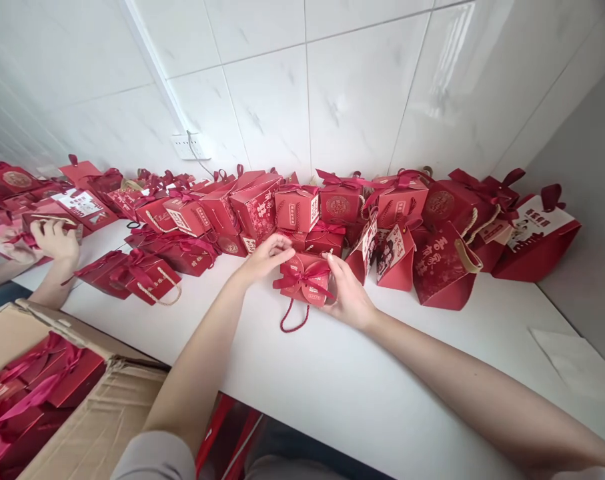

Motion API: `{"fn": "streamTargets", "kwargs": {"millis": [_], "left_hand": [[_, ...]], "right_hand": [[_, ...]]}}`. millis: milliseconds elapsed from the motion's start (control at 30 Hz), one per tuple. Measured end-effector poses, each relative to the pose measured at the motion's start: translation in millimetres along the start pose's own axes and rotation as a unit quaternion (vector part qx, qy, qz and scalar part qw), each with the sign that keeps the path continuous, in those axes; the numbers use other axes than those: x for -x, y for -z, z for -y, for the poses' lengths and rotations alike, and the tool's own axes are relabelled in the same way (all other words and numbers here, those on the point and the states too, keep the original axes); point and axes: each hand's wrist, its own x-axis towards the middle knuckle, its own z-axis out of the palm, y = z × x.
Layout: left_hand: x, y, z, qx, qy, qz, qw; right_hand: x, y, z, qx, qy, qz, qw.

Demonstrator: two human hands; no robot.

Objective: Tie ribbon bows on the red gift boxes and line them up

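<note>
A small red gift box (313, 295) with a dark red ribbon bow on its top face rests on the white table in front of me. A twisted red cord handle (295, 329) loops from its near side onto the table. My right hand (351, 293) grips the box from the right, its fingers at the far corner and thumb side low along the edge. At the upper left corner, my left hand (266, 260) has its fingers bent and thumb against the box edge. Part of the left fingertips is hidden.
Rows of red gift boxes (255, 203) line the white tiled wall. Cord-handled boxes (155, 280) sit left of me. A cardboard carton (97, 417) with ribboned boxes stands at lower left. Another person's hands (57, 240) hold a box at far left. White paper (575, 360) lies right.
</note>
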Motion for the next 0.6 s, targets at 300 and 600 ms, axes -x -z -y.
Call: {"fn": "streamTargets", "kwargs": {"millis": [300, 600], "left_hand": [[29.5, -9.9, 49.4, 0.050, 0.053, 0.060, 0.996], [33.5, -9.3, 36.9, 0.113, 0.079, 0.117, 0.984]], "right_hand": [[-4.5, 0.0, 0.0, 0.009, -0.045, 0.028, 0.999], [-3.6, 4.5, 20.0, -0.253, -0.187, -0.036, 0.948]]}}
